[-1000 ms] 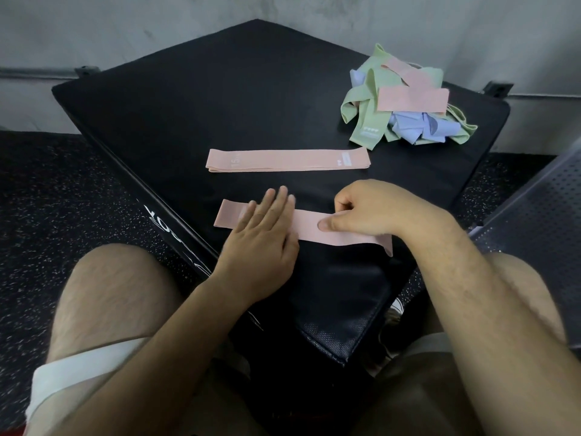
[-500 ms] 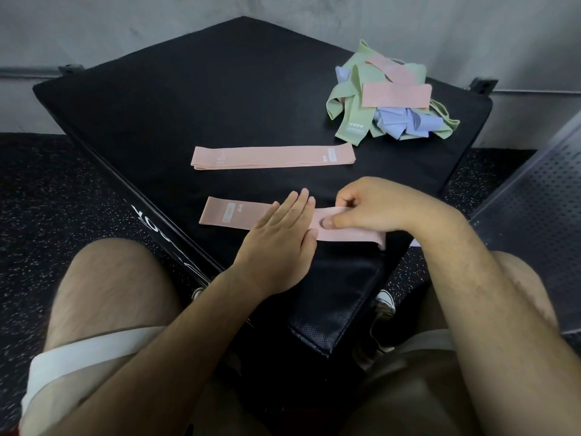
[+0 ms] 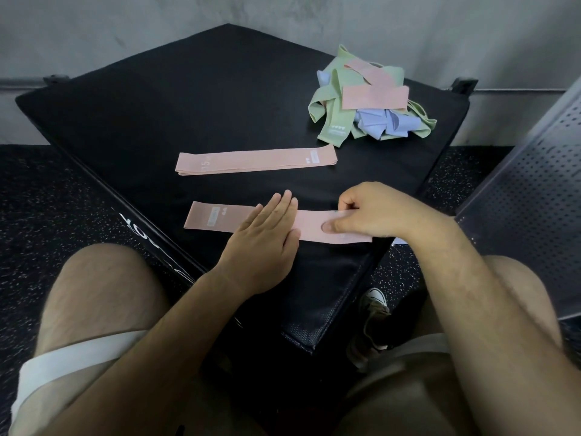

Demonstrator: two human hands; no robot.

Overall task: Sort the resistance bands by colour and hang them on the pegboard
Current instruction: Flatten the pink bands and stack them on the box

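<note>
A pink band lies flat near the front edge of the black padded box. My left hand presses flat on its middle with straight fingers. My right hand pinches the band's right end between thumb and curled fingers. A second pink band lies flat farther back, parallel to the first. At the back right sits a tangled pile of bands in green, blue and pink.
A perforated grey metal panel stands at the right. Dark speckled floor surrounds the box, and a grey wall rises behind it. My bare knees and a shoe are below the box's near corner.
My left hand has slid to the right along the near pink band, uncovering its left end and label. My right hand keeps its pinch on the right end.
</note>
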